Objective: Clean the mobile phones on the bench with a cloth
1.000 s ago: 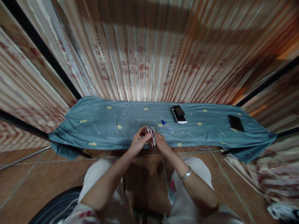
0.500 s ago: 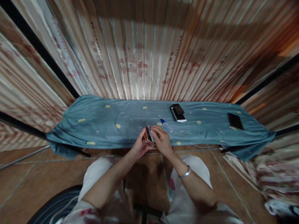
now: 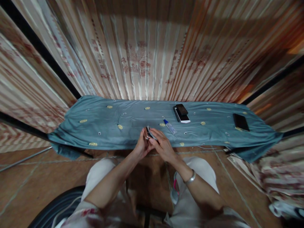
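Over the table's front edge, my left hand (image 3: 142, 145) is closed around a shiny rose-gold and dark thing that looks like a phone (image 3: 147, 135), held tilted. My right hand (image 3: 163, 146) is closed over its right side, the fingers pressing a small grey cloth (image 3: 149, 129) against it. Much of the phone and cloth is hidden by the fingers. Just beyond my right hand lies a small clear bottle with a blue cap (image 3: 170, 127).
A blue-green cloth (image 3: 133, 117) with yellow prints covers the long table. Toward the back right, a dark phone (image 3: 182, 109) rests on a white device (image 3: 184, 120). A flat black device (image 3: 241, 122) lies at the right end. A striped curtain (image 3: 142, 57) hangs behind.
The phone has been turned more edge-on and tilted in my left hand. My right hand has shifted slightly, its fingers now stretched along the phone's side with the cloth.
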{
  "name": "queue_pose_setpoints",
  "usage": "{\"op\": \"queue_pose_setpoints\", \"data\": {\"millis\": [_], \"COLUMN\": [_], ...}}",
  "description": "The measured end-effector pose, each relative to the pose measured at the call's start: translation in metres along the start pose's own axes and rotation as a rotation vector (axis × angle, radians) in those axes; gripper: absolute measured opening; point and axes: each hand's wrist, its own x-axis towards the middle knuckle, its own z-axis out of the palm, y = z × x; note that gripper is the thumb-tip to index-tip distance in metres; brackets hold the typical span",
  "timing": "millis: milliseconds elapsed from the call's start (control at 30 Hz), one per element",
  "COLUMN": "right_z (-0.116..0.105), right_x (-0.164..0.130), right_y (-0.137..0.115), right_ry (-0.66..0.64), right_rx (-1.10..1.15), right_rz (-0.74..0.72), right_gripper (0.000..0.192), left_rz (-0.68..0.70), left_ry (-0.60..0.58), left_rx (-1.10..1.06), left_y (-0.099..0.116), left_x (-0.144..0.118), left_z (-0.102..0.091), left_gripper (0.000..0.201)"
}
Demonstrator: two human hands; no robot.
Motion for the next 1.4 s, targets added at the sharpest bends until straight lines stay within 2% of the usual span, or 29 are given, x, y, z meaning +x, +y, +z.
{"op": "queue_pose_setpoints", "data": {"millis": [200,333,433,567,667,767,1100,1400], "right_z": [0.007,0.01,0.01,0.007,0.004,0.004,0.014,0.006], "right_x": [-0.004,-0.003,0.001,0.005,0.004,0.002,-0.003,-0.003], "right_y": [0.007,0.014,0.019,0.025,0.021,0.012,0.007,0.008], "right_ry": [-0.006,-0.047,-0.042,-0.063,-0.077,-0.063,0.058,0.003], "right_rx": [0.046,0.225,0.364,0.456,0.398,0.308,0.216,0.188], "right_rz": [0.086,0.139,0.222,0.322,0.307,0.281,0.243,0.201], "right_gripper": [0.045,0.051,0.053,0.058,0.06,0.053,0.048,0.048], "left_rz": [0.071,0.202,0.309,0.319,0.321,0.334,0.334,0.324], "left_ry": [-0.014,-0.02,-0.005,0.012,0.007,-0.013,-0.03,-0.029], "left_rx": [0.054,0.163,0.269,0.321,0.367,0.399,0.429,0.39], "left_y": [0.003,0.005,0.004,0.008,0.013,0.015,0.014,0.013], "left_x": [0.003,0.005,0.003,0.001,0.0,0.001,0.0,0.001], "left_z": [-0.003,-0.008,-0.009,-0.01,-0.012,-0.013,-0.008,-0.009], "left_gripper": [0.039,0.039,0.045,0.057,0.052,0.045,0.04,0.037]}}
